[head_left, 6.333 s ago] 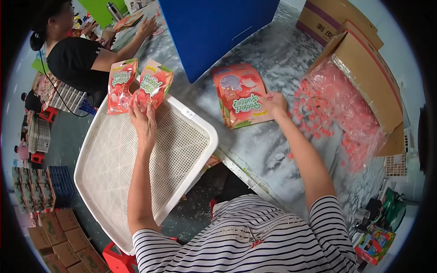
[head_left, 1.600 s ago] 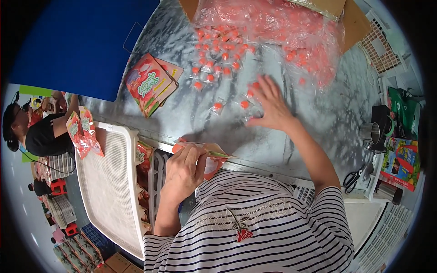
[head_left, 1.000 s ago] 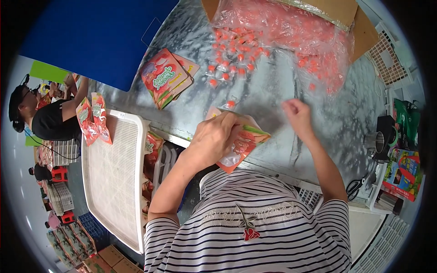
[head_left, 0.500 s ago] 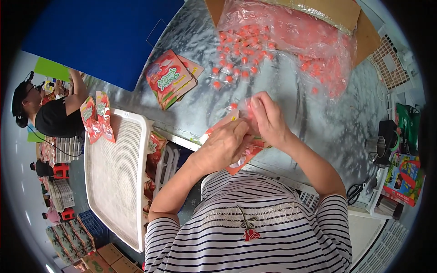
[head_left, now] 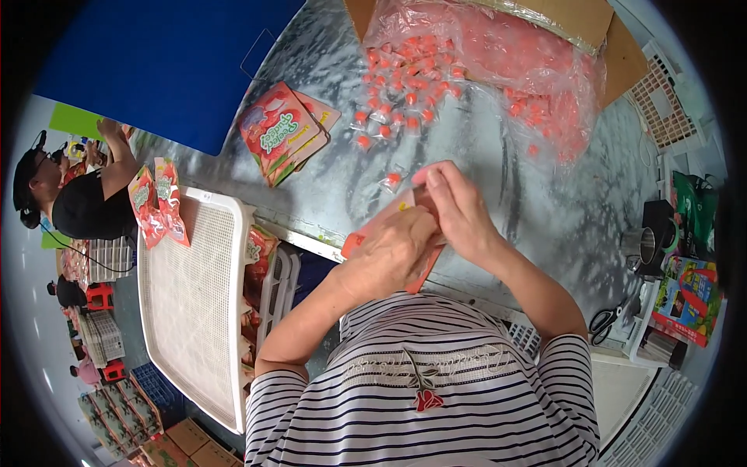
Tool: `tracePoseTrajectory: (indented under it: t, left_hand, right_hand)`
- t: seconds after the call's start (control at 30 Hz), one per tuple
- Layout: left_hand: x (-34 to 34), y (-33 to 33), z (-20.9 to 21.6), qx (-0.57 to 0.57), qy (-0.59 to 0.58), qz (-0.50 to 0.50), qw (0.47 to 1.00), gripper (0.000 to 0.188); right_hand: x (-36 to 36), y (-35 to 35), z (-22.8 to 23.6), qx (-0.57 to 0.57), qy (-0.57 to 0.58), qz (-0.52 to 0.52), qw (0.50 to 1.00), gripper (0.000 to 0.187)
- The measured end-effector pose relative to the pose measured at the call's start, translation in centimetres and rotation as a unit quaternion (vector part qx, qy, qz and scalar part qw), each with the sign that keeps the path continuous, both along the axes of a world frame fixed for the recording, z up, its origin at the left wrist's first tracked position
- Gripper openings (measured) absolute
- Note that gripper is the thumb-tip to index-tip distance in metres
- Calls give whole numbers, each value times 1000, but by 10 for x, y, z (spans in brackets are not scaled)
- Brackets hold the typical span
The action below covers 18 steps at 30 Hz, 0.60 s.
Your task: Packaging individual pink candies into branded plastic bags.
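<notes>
My left hand (head_left: 393,253) is closed around a red and pink candy pouch (head_left: 372,228), held just above the table's near edge. The fingers of my right hand (head_left: 461,206) are pressed together at the upper right end of the same pouch, and they cover much of that end. What lies inside the pouch cannot be seen. One individually wrapped red candy (head_left: 393,180) lies on the table just beyond my hands. Farther off is a loose spread of wrapped red candies (head_left: 408,89), beside a large clear plastic bag (head_left: 498,43) of more candies in an opened cardboard box (head_left: 568,15).
Flat printed pouches (head_left: 284,128) lie fanned on the left, near a blue board (head_left: 156,62). Two filled pouches (head_left: 159,202) rest on a white mesh tray (head_left: 191,311). Scissors (head_left: 603,323) lie at right, near a black device (head_left: 657,233). Another person (head_left: 85,202) works far left.
My right hand has shifted slightly and its fingers lie straighter along the pouch's end. My left hand has turned a little with the pouch. The view has moved slightly.
</notes>
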State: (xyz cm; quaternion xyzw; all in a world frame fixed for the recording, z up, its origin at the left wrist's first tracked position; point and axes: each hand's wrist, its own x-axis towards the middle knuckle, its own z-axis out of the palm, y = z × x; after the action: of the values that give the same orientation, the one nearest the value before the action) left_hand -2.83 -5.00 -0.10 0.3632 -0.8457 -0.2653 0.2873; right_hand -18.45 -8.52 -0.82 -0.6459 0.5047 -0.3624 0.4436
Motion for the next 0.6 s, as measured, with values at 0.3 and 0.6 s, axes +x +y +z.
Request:
tracePoseTrajectory:
  t: [0.3, 0.6]
  left_hand:
    - [11, 1, 8, 33, 34, 51, 998, 15]
    - [50, 24, 39, -119, -87, 77, 986, 23]
  right_hand:
    - [-38, 16, 38, -29, 142, 249, 958, 35]
    - [-18, -10, 40, 101, -104, 321, 936, 29]
